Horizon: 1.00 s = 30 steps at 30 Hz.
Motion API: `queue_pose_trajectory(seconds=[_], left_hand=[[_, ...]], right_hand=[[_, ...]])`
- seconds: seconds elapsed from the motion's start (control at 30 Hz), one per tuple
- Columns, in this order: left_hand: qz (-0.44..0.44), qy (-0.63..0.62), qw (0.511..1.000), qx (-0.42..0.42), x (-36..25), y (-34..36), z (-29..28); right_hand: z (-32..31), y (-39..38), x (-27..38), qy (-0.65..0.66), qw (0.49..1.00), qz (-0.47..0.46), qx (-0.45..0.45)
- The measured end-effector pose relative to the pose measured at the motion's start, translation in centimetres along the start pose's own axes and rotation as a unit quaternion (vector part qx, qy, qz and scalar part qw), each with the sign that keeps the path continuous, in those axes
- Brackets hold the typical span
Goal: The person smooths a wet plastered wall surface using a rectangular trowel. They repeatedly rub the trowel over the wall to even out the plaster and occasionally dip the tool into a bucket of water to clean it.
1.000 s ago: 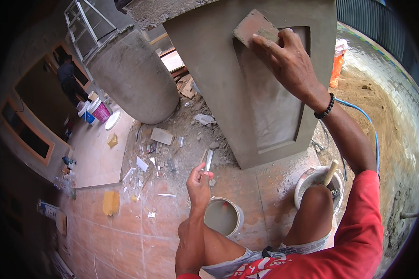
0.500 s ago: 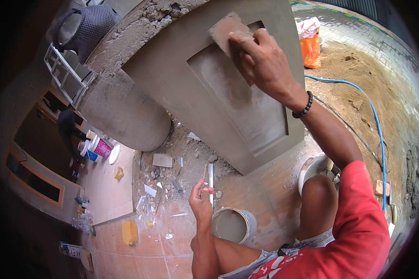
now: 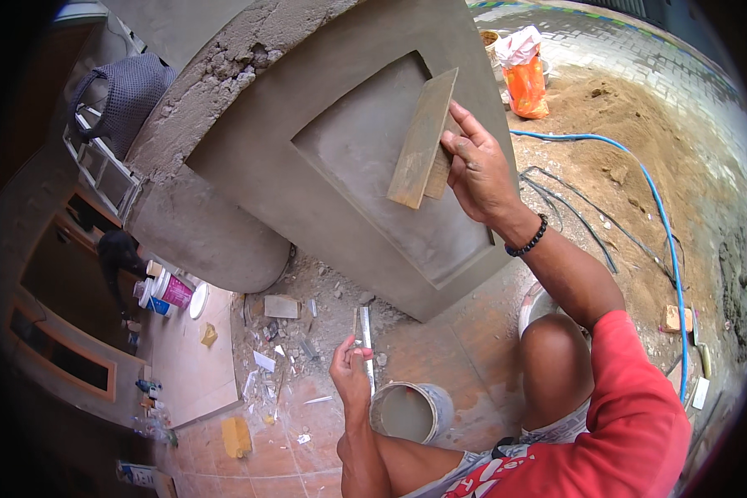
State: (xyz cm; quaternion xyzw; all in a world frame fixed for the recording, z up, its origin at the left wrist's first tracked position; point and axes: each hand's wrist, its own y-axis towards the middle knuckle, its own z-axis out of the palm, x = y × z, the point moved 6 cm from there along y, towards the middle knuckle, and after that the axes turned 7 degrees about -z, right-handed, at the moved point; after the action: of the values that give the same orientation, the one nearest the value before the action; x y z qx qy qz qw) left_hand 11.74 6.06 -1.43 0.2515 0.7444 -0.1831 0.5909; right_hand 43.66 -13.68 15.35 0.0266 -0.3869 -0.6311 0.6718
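In my right hand (image 3: 477, 170) is a small wooden float (image 3: 423, 137), its flat board tilted up and a second piece of wood behind it. Thumb and fingers grip its back. Beyond the float stands a grey cement-plastered block (image 3: 249, 174) with a recessed panel (image 3: 373, 141); whether float and panel touch, I cannot tell. Low in the middle, my left hand (image 3: 353, 373) is closed, fingers curled around a thin metal tool (image 3: 366, 332) seen edge-on; its handle is mostly hidden. Next to that hand stands a bucket (image 3: 440, 407) holding grey liquid.
Rubble and a tile scrap (image 3: 282, 307) lie below the block. A yellow sponge (image 3: 236, 437) is on the tiles. At right are a blue hose (image 3: 651, 183), a sand heap (image 3: 606, 108) and an orange bag (image 3: 526, 90). Far left, a person (image 3: 118, 261) bends near paint pails (image 3: 173, 289).
My right hand has turned the float from facing the panel to nearly edge-on, and moved lower. The left hand keeps its curled grip. The view has shifted slightly.
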Motion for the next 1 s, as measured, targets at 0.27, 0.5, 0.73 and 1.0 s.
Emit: queue_pose_trajectory(seconds=[0.27,0.5,0.73,1.0], left_hand=[[-0.012,0.016,1.000,-0.007,-0.5,-0.6,-0.8],[0.006,0.017,1.000,0.024,-0.5,-1.3,0.7],[0.029,0.025,0.999,0.030,-0.9,-2.6,0.3],[0.037,0.022,0.998,0.035,-1.6,-2.7,0.2]], right_hand=[[-4.7,3.5,5.8,-0.608,0.732,-0.301,0.057],[0.4,8.4,7.0,-0.714,0.603,-0.331,0.130],[-10.6,2.0,1.9,-0.762,0.583,-0.191,0.208],[-2.2,5.2,8.4,-0.717,0.495,-0.408,0.273]])
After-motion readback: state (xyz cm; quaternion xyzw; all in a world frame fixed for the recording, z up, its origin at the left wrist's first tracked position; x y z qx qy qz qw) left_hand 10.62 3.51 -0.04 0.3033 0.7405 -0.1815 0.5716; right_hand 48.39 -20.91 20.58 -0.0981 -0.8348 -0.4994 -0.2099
